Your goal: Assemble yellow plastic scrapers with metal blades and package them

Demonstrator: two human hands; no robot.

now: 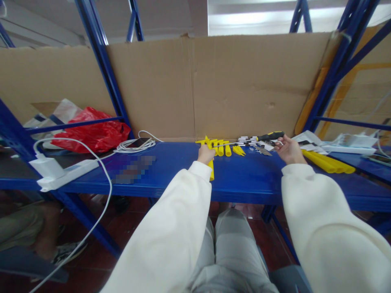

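An off-white, long-sleeved top [332, 228], plain and roomy: its left sleeve [166, 221] and right sleeve [311, 199] are softly creased, gathering into snug matching cuffs [200, 170]. Below, light grey trousers [235, 234], wrinkled across the lap.

Yellow piece [211, 173] part-hidden by left hand [206, 154], pixelated patch [133, 169] unreadable, other person [45, 236] cut off at left

Left hand [207, 154] grips a yellow tubular part [211, 173] over the blue bench [177, 162]. Right hand [289, 151] holds a black-and-yellow screwdriver [271, 136] near its handle end, shaft directed left toward that part; tip contact unclear. Yellow tubes [228, 151] lie just beside. Far left: red bag [94, 129]. Behind: cardboard [244, 85].
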